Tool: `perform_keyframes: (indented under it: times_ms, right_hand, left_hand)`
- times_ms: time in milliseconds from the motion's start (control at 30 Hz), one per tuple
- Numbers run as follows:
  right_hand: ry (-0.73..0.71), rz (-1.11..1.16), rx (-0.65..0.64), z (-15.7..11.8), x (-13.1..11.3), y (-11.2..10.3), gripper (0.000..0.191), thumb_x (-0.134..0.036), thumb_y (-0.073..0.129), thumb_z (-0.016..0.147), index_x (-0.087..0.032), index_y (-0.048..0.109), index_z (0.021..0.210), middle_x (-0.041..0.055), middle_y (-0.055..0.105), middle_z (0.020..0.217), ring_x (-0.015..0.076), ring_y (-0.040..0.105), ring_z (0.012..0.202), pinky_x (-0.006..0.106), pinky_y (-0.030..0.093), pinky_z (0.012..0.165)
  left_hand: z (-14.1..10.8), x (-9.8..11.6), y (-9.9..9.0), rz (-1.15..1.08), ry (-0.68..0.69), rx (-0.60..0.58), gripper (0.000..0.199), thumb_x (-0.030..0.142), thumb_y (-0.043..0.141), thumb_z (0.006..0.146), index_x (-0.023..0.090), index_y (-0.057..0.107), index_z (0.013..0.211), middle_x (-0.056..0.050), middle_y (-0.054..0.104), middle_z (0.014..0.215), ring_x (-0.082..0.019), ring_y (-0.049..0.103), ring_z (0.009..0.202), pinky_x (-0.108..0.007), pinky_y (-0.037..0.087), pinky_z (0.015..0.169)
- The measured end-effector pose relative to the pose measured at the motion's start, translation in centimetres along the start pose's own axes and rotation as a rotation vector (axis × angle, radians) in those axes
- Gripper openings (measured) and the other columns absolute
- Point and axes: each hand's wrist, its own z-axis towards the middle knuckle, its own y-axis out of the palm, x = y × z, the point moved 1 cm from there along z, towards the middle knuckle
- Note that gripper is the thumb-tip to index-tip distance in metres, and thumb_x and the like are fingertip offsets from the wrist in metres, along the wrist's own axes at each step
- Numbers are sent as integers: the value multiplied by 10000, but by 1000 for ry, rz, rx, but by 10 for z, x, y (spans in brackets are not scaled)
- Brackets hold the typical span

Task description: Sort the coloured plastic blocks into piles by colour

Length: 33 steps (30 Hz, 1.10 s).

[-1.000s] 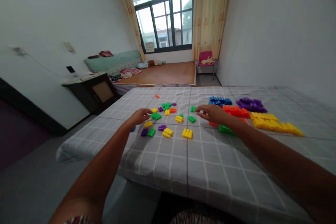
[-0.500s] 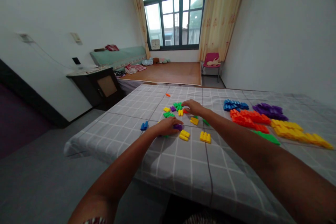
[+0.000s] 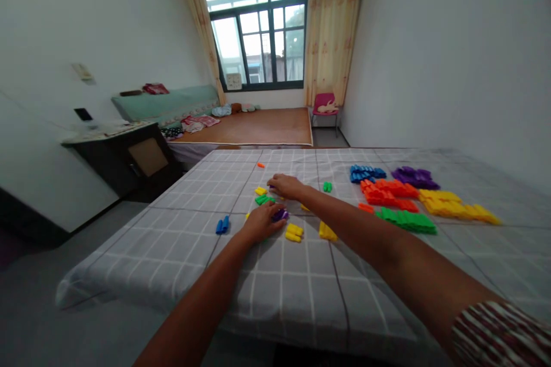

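Observation:
My left hand (image 3: 260, 222) rests low over the tablecloth, thumb and fingers curled around purple plastic pieces (image 3: 280, 214). Just beyond it, my right hand (image 3: 286, 186) reaches across with bent fingertips closed at a small purple piece, mostly hidden beneath them. Around the hands lie green pieces (image 3: 264, 199), a small yellow piece (image 3: 260, 190) and a yellow pair (image 3: 294, 233). A blue pair (image 3: 222, 225) sits left of my left hand. More yellow pieces (image 3: 328, 231) are partly behind my right forearm, and a green pair (image 3: 327, 187) lies beyond it.
Sorted heaps line the table's right side: blue (image 3: 367, 173), purple (image 3: 415, 177), orange (image 3: 387, 192), yellow (image 3: 456, 206) and green (image 3: 407, 221). A lone orange piece (image 3: 260, 165) lies near the far edge. Past the grey checked tablecloth (image 3: 275, 292) stands a bed (image 3: 267, 126).
The view has swung right. My right hand has moved left from the green and orange pieces to the purple one. My left hand stays at its purple pieces. A green pair now shows beyond my right forearm.

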Motion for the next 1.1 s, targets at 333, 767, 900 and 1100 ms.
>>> perform_keyframes:
  times_ms: [333,767,900,1100]
  right_hand:
    - [183,284,391,-137,96,-77,429,-93,673,740,-174,625,1159,89,626,1172,164,626,960,284,497,857]
    - [843,130,591,-375,247,-140,243,-348,599,878,-157,650,1019,54,684,977,150,633,820,297,521,750]
    - [870,138,570,-395,259,-125,185,-323,617,859,-175,664,960,31,685,912,141,631,785,285,514,722]
    - [876,147,473,-389,282,-98,248,-177,653,704,-203,701,946,4,717,826,136,645,707,214,477,634]
  left_hand:
    - [12,-4,-8,-101,-128,46,460,470,477,858,225,595,1230,-77,651,1032,-214,612,842,-342,484,772]
    - [118,69,-27,-442,-54,-24,603,435,700,672,148,562,1184,-93,669,1030,-208,662,831,-323,534,689]
    - [153,119,-13,-403,46,-108,545,451,701,694,158,577,1137,-72,683,1005,-195,665,814,-321,534,716]
    - [209,181,10,-264,129,-107,474,459,724,695,167,631,1057,-49,703,894,-162,643,706,-277,509,643]
